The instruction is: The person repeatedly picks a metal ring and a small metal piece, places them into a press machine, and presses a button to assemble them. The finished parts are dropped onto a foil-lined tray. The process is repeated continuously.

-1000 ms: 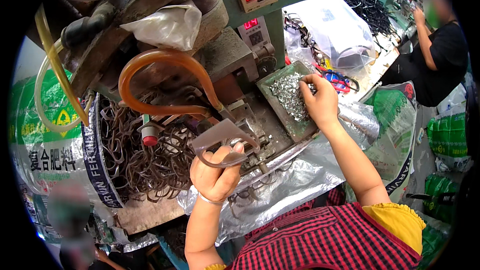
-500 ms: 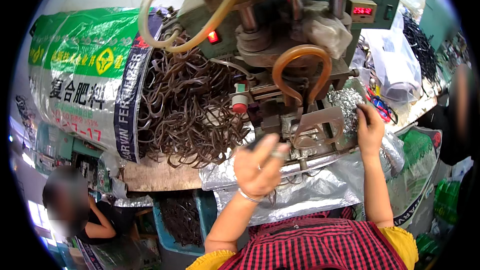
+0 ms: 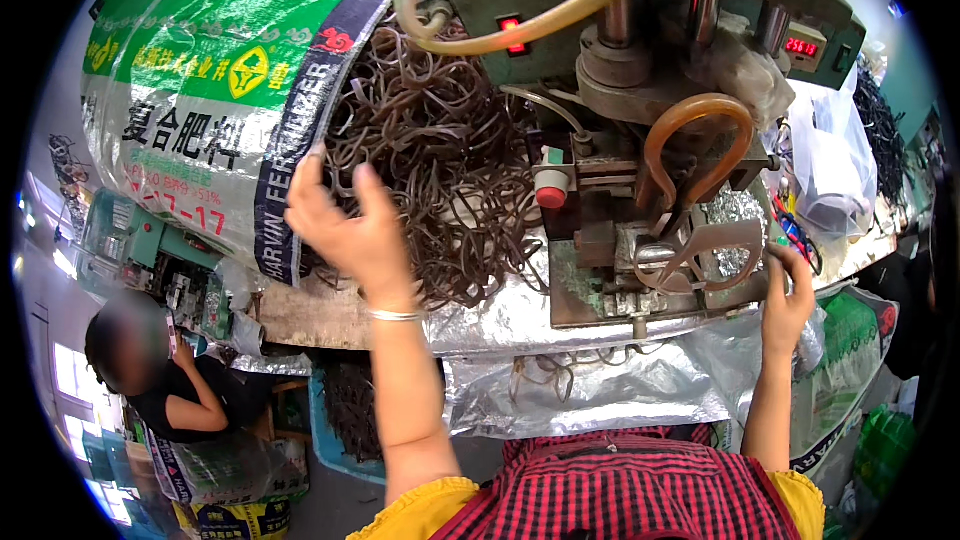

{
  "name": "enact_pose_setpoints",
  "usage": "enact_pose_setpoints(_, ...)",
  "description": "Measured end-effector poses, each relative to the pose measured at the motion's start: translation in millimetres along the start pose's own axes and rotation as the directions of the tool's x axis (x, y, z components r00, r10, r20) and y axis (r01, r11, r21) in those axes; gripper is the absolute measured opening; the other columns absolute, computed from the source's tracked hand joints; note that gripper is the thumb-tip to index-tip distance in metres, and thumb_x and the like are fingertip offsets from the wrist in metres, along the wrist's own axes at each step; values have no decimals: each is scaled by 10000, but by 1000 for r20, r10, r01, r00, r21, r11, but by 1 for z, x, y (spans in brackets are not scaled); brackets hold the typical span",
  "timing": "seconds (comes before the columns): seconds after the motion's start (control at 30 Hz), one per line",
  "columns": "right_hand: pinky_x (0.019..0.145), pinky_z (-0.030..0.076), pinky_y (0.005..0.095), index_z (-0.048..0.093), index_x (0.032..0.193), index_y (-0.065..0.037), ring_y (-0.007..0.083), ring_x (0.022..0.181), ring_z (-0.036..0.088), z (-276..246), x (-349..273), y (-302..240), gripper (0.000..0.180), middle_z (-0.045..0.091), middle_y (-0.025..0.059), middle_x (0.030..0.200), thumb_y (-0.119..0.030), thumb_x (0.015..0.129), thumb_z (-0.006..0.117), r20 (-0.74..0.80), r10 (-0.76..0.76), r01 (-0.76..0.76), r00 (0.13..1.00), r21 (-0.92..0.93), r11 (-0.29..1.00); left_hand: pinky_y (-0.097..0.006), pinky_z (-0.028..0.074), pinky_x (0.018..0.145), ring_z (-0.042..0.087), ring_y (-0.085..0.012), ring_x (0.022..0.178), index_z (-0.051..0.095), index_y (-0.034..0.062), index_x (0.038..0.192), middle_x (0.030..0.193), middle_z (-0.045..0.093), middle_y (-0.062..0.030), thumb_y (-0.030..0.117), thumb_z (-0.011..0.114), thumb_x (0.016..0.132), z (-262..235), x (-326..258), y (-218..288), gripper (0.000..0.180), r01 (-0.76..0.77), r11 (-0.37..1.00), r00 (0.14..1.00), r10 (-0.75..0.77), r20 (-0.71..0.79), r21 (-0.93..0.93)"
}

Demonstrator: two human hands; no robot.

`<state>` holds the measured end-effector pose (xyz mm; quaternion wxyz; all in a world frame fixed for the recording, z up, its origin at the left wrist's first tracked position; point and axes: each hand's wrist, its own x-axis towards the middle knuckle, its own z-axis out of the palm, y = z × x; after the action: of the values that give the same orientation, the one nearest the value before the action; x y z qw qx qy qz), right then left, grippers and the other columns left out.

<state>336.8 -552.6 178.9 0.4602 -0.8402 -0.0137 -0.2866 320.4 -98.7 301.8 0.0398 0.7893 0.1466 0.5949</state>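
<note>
My left hand [image 3: 352, 232] is stretched out over the left edge of the heap of thin brown curved strips [image 3: 440, 140], near the sack's mouth. Its fingers are spread and slightly blurred, with nothing visible in them. My right hand [image 3: 788, 302] is at the right front corner of the press machine's bed [image 3: 590, 308], fingers apart and partly bent. Its fingertips are close to a thin flat brownish metal plate [image 3: 728, 236] with a rounded loop; whether they touch it I cannot tell. An orange-brown curved tube [image 3: 697, 112] arches above the bed.
A green and white woven sack [image 3: 200, 90] lies on its side at the left. The press has a red button [image 3: 550, 197] and a lit display [image 3: 800, 45]. Silver sheeting [image 3: 600, 390] covers the front edge. A blue bin [image 3: 340, 455] stands below; another person [image 3: 195, 390] sits at lower left.
My left hand has moved from the front of the press leftward to the strips, its fingers now spread. My right hand stays by the bed's right corner. The whole view has shifted.
</note>
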Motion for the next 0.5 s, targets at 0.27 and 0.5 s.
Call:
enact_pose_setpoints(0.27, 834, 476, 304, 716, 952, 15, 220, 889, 649, -18, -7, -50, 142, 697, 109, 912, 36, 827, 654, 145, -28, 14, 989, 101, 995, -390, 533, 629, 702, -322, 731, 734, 111, 969, 801, 725, -95, 285, 715, 841, 1, -41, -12, 216, -266, 951, 747, 101, 657, 157)
enact_pose_setpoints(0.5, 861, 519, 297, 632, 1139, 24, 163, 951, 663, 70, 29, -112, 352, 687, 107, 1033, -44, 803, 713, 299, -64, -140, 952, 611, 779, -399, 544, 615, 708, -313, 725, 757, 143, 1001, 808, 721, -127, 194, 647, 849, 39, -44, -37, 195, -310, 891, 728, -2, 686, 332)
